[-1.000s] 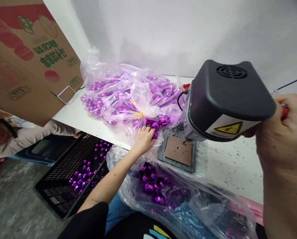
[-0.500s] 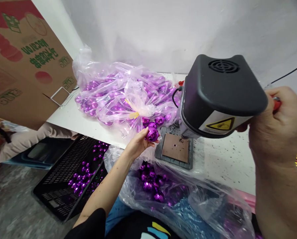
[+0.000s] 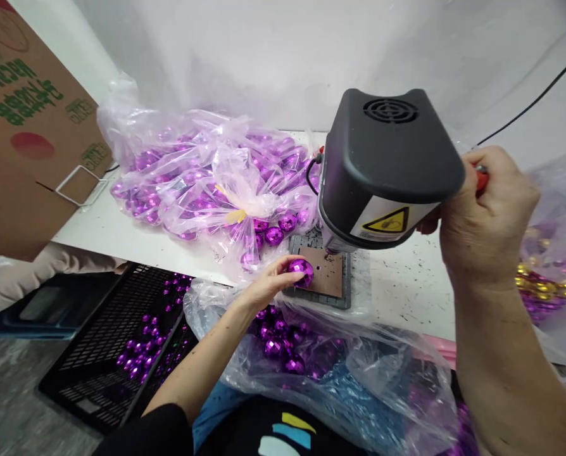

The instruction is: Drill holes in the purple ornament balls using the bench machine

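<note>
Holding purple ball [image 3: 301, 271] in left hand [image 3: 268, 285], apparently fingertips.

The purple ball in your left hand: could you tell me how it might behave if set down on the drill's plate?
The ball is round, so it would likely roll once the left hand lets go. Its shiny faceted skin suggests it may be slippery, and probably light, since fingertips alone hold it. The plate looks flat, offering no cradle.

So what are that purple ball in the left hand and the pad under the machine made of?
The purple ball in the left hand looks like mirror-coated plastic, shiny and faceted. The brown pad looks matte, like wood or fibreboard, with a drilled hole; I can't tell which.
</note>
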Demonstrator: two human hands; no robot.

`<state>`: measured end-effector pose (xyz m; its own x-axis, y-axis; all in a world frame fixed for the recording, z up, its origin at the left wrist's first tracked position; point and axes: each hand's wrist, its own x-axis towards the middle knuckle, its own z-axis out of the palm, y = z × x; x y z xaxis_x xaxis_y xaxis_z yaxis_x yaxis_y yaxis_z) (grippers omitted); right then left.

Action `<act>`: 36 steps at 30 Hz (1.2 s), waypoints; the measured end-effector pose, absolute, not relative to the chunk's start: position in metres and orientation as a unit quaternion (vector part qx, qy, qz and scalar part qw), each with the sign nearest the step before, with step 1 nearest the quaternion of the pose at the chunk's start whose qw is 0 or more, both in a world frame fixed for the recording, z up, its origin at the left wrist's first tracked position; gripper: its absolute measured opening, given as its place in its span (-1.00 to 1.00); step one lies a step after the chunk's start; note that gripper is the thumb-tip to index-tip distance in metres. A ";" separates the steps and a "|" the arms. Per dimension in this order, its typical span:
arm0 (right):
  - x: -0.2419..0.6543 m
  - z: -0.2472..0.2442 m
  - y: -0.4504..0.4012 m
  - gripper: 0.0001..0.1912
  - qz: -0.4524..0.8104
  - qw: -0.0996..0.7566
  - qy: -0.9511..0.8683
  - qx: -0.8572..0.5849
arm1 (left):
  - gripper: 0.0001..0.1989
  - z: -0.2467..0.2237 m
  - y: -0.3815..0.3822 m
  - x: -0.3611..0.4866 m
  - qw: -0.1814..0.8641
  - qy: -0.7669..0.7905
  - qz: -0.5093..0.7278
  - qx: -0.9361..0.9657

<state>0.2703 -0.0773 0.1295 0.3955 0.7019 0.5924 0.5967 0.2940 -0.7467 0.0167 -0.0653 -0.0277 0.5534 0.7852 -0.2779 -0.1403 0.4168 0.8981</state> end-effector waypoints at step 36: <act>0.273 0.127 -0.079 -0.49 0.050 0.589 -0.554 -0.586 | -0.46 -0.056 -0.059 0.068 0.387 0.368 0.292 0.794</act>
<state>0.2727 -0.0791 0.1270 0.3816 0.7087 0.5934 0.5902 0.3072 -0.7465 0.0677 -0.0595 -0.0565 0.5591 0.8095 0.1790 0.3580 -0.4305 0.8286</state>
